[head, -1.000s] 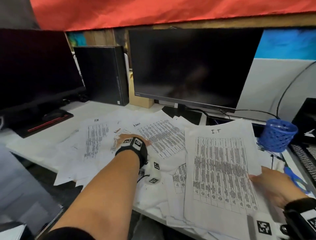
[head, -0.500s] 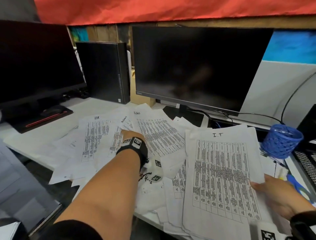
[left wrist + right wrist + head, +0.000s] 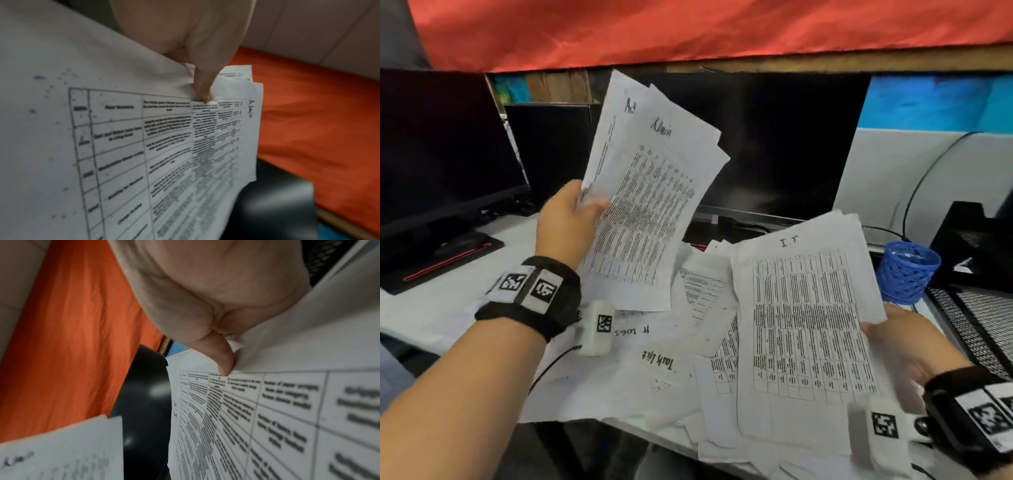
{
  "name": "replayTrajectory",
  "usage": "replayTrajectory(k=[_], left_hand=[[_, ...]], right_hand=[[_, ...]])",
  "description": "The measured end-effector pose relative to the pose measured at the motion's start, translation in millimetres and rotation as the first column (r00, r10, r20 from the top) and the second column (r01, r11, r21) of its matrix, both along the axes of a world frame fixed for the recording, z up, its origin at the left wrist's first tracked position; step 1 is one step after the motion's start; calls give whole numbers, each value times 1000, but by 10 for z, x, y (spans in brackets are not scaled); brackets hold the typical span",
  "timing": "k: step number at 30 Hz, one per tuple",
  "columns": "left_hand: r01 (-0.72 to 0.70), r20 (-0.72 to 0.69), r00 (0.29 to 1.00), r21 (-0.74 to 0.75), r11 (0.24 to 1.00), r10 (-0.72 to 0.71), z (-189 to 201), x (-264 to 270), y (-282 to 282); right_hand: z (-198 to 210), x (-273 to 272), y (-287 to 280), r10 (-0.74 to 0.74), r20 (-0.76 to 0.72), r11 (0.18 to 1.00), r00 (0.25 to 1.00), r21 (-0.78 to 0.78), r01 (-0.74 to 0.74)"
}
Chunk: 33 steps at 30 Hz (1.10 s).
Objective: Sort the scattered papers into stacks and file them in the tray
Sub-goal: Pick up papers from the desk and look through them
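Left hand (image 3: 566, 222) pinched the Admin sheets (image 3: 650, 192), raised for reading their heading; right hand (image 3: 900, 346) gripped the I.T stack (image 3: 804, 322) — kept separate above loose papers (image 3: 654, 363) on the bench; mesh tray (image 3: 983, 318) just right.

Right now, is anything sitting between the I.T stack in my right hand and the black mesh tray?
Partly. The blue mesh cup stands by the tray's near left corner, just beyond the I.T stack that your right hand grips. Nothing else visible blocks it; lifting over should clear.
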<state>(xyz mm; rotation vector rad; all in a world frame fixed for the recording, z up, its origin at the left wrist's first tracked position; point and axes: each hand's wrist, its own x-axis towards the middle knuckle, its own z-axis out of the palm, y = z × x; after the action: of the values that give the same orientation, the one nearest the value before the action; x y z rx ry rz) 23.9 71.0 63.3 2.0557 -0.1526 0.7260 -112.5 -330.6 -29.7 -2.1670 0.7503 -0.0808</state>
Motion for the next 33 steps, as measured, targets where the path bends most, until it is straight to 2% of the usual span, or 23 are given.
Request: replayTrajectory(k=[2,3,6,9,12,15,17,21,25,29,31,33], left_hand=[[52,88,995,-45,998,-47,168,-144,-54],[76,101,993,-78,994,-68,227,-210,-93],[189,94,981,-210,959,-173,283,-309,-253],[226,-15,971,-264,938,-238,205,-348,-494],[200,-169,951,-309,930,-261,8,-352,-753],[232,-208,920,-396,889,-333,-144,-401,-1003],[229,-220,918,-388,893,-331,-196,-472,-1131],[239,-200,918,-411,880,-342,-236,-581,-1267],[337,-88,909,-419,843,-407,-233,-696,-1356],[373,67,924,-380,846,-378,-205,-790,-1399],[415,98,908,-336,846,-407,-215,-842,-1394],[453,53,886,-307,837,-460,-271,-877,-1392]], right_hand=[[146,-23,54,-31,58,998,998,-58,34],[214,-34,82,-47,113,998,992,-32,51],[365,-121,181,-105,285,991,953,113,75],[482,-219,335,-169,439,931,882,366,-4],[464,-161,433,-165,482,917,860,395,-45],[489,-145,561,-160,493,886,855,454,-96],[499,-148,625,-138,497,849,857,505,-157],[508,-141,649,-171,500,826,849,543,-153],[588,-215,709,-295,616,726,730,642,-248],[626,-237,782,-208,741,907,639,390,-157],[579,-235,761,-158,761,934,629,322,-155],[530,-275,725,-91,767,960,636,236,-147]])
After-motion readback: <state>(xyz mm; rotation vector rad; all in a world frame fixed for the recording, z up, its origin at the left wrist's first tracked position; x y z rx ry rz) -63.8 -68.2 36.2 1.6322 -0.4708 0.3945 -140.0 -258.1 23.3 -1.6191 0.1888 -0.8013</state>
